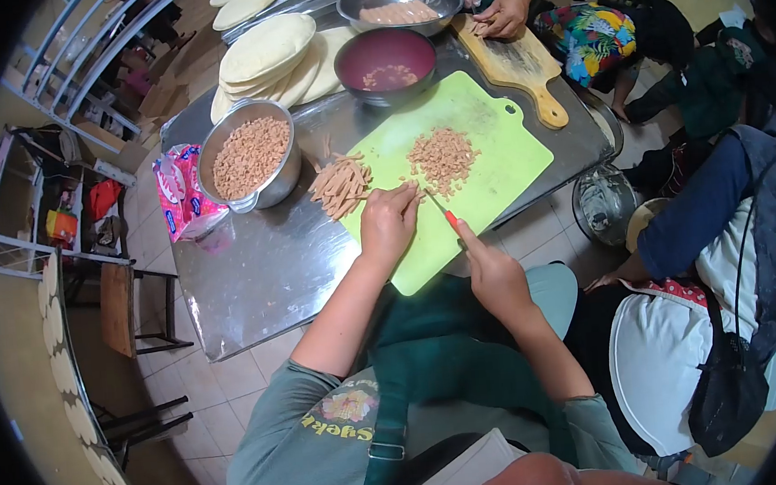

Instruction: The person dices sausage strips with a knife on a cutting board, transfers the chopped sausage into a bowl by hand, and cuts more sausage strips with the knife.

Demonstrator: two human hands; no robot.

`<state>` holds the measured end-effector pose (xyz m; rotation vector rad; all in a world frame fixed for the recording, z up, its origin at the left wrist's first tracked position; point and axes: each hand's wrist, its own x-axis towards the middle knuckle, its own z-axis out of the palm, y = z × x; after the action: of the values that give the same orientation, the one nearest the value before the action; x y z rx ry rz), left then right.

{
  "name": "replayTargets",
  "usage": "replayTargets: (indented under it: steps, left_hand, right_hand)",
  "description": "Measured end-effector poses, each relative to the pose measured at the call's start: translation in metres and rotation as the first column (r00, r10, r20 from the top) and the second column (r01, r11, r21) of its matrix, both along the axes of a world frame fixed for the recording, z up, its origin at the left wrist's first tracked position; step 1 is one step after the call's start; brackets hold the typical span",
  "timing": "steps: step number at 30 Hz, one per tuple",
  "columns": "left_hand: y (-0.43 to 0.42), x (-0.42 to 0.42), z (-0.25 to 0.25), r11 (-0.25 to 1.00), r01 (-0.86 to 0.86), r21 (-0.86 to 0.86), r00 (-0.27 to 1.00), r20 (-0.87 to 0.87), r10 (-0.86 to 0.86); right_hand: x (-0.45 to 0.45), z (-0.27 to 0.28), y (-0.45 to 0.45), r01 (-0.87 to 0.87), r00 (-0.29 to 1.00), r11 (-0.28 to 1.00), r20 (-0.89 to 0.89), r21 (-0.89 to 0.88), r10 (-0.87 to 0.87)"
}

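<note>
My right hand (pixel 496 280) is closed round the red handle of a small knife (pixel 451 218), its blade on the green cutting board (pixel 509 164). Beside the blade, my left hand (pixel 389 226) presses its fingers together on food pieces at the board's left part; the held pieces are mostly hidden. Past my fingers lies a heap of small diced pieces (pixel 443 160). Uncut brown strips (pixel 341 187) are piled at the board's left edge. A metal pot (pixel 252 155) full of diced pieces stands further left, next to a pink packet (pixel 185 193).
Flat round breads (pixel 268 49) are stacked behind the pot. A purple bowl (pixel 386 65) and a steel bowl (pixel 399 6) stand at the back. Across the table, a co-worker's hands (pixel 502 15) work on a wooden board (pixel 520 68). Other people sit low at the right.
</note>
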<state>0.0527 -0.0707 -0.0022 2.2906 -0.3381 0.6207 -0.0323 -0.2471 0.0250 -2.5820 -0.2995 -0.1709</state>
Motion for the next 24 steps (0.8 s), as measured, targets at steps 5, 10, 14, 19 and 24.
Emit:
replayTargets:
  steps: [5,10,14,19,24]
  left_hand:
    - [0.000,-0.001,0.002,1.000,-0.001,-0.005,1.000,-0.019,0.000]
    - [0.000,-0.002,0.004,1.000,-0.014,-0.020,0.998,-0.053,0.013]
    - [0.000,-0.002,0.000,0.999,-0.028,-0.030,0.997,-0.070,0.026]
    - [0.001,-0.003,0.002,0.999,-0.022,-0.033,0.997,-0.077,0.020]
    - [0.001,-0.002,0.004,0.998,-0.006,-0.057,1.000,-0.027,0.005]
  right_hand:
    - [0.025,-0.002,0.013,-0.014,0.999,1.000,0.043,-0.018,0.015]
    - [0.010,-0.002,0.004,-0.027,0.999,0.995,0.029,-0.099,0.030]
    - [0.003,-0.003,-0.006,-0.037,0.998,0.999,0.056,-0.031,0.038]
    - [0.023,0.003,0.009,-0.066,0.986,0.996,0.154,0.055,0.057]
    - [0.007,-0.001,0.008,-0.028,0.999,0.994,0.018,-0.106,0.030]
